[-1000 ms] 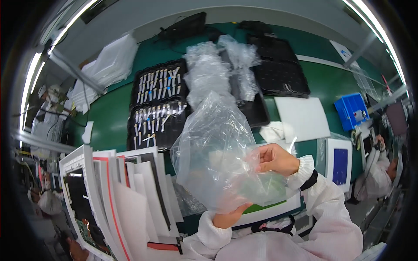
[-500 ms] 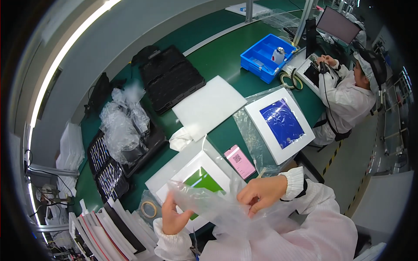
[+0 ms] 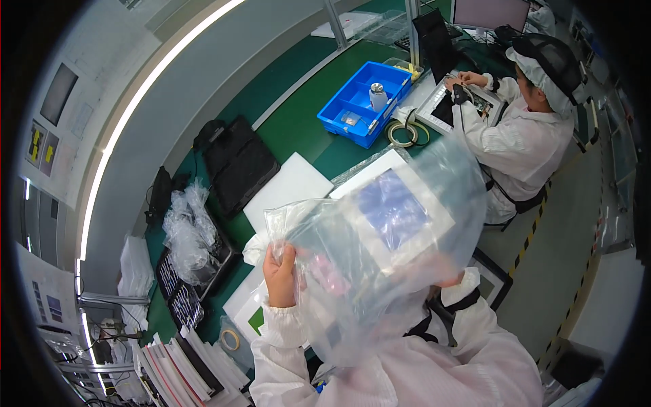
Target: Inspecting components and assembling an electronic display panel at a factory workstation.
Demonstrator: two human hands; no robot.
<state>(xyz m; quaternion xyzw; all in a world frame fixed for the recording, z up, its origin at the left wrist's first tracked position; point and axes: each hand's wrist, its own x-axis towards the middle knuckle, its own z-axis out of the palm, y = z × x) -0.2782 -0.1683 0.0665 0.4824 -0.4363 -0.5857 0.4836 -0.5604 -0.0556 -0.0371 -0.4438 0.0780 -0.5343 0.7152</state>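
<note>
A large clear plastic bag (image 3: 312, 234) is spread out in front of me above the bench. My left hand (image 3: 279, 275) pinches its left edge between thumb and fingers. On the bag's right side, my right hand (image 3: 444, 270) shows only blurred through the film, its fingers mostly hidden. Through the bag I see a white-framed panel with a blue screen (image 3: 393, 207) and a pink phone (image 3: 327, 273). Below my left hand, a white panel with a green screen (image 3: 256, 320) is mostly covered by my arm and the bag.
A blue divided bin (image 3: 352, 108) holding a silver-topped bottle stands at the far side, near tape rolls (image 3: 401, 133). White foam (image 3: 288, 186), a black case (image 3: 237, 169) and crumpled plastic (image 3: 186, 234) lie left. A co-worker (image 3: 515, 136) sits at right. Upright boards (image 3: 180, 370) stand lower left.
The bag has been lifted and spread wide, now covering the blue-screen panel and phone. My left hand has risen; my right hand has moved right, behind the film. The view has shifted.
</note>
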